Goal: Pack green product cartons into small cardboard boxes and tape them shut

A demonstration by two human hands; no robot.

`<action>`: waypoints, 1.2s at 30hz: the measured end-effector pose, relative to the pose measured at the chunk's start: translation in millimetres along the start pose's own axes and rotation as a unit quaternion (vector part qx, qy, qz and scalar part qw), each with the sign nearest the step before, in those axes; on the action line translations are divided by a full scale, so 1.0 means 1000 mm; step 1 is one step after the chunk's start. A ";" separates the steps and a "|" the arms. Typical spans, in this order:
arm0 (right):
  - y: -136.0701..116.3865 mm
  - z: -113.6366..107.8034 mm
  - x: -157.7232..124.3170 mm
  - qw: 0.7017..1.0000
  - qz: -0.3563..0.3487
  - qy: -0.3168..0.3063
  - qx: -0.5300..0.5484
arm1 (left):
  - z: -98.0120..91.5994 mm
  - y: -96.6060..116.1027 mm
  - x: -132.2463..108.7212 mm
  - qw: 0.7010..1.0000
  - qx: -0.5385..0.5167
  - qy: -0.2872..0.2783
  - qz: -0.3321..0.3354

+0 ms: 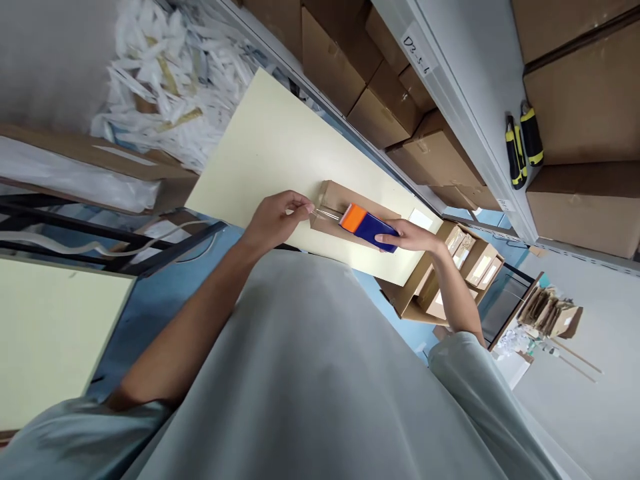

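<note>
A brown cardboard box (360,212) lies at a slant on the pale yellow tabletop (280,143). Wrapped around a dark blue and orange tape dispenser (371,228), my right hand (407,235) holds it over the box. A strip of clear tape (327,213) stretches from the dispenser's orange end toward the box's left end. At that end my left hand (283,215) has thumb and fingertips pinched together on the tape's free end. Whether the strip is stuck to the box I cannot tell.
Shelves with several cardboard boxes (383,110) run along the table's far side. Yellow and black utility knives (531,133) rest on the shelf at right. White packing scraps (175,80) are piled at upper left. An open carton (410,310) stands beyond the right end.
</note>
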State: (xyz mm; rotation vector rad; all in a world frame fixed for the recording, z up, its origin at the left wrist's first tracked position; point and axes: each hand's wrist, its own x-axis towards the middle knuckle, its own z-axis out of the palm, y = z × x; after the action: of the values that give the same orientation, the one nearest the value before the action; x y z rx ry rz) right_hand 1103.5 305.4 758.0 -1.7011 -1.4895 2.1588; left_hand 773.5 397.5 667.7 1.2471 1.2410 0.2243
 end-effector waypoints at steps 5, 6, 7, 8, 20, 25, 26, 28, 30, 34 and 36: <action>-0.003 -0.011 0.021 0.998 0.005 -0.055 0.012 | 0.004 -0.018 0.011 0.998 -0.056 -0.002 -0.033; -0.004 -0.013 0.023 0.998 0.006 -0.065 0.011 | 0.005 -0.021 0.014 0.997 -0.068 -0.004 -0.040; -0.005 -0.014 0.025 0.997 0.006 -0.072 0.009 | 0.006 -0.023 0.017 0.996 -0.075 -0.006 -0.046; -0.006 -0.016 0.026 0.997 0.006 -0.076 0.007 | 0.007 -0.025 0.020 0.996 -0.077 -0.005 -0.051; 0.001 -0.009 0.043 0.996 0.016 -0.083 0.024 | -0.006 -0.035 0.039 0.997 -0.050 -0.021 -0.062; 0.004 -0.015 0.041 0.995 0.013 -0.093 0.036 | -0.005 -0.034 0.044 0.996 -0.059 -0.028 -0.062; 0.004 -0.017 0.039 0.995 0.015 -0.095 0.038 | -0.005 -0.034 0.044 0.996 -0.061 -0.031 -0.063; 0.005 -0.018 0.038 0.994 0.021 -0.104 0.039 | -0.005 -0.033 0.043 0.995 -0.064 -0.033 -0.064; 0.006 -0.019 0.037 0.993 0.021 -0.109 0.039 | -0.006 -0.034 0.041 0.995 -0.066 -0.035 -0.065; 0.005 -0.017 0.042 0.992 0.008 -0.116 0.039 | -0.008 -0.039 0.042 0.993 -0.082 -0.030 -0.074; 0.004 -0.015 0.046 0.992 0.003 -0.120 0.035 | -0.005 -0.045 0.048 0.992 -0.096 -0.027 -0.078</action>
State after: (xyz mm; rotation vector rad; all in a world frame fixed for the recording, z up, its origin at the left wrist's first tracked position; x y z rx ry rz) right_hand 1098.3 337.7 722.0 -1.4702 -1.4382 2.4605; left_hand 767.4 417.5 605.1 0.9793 1.2343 0.1899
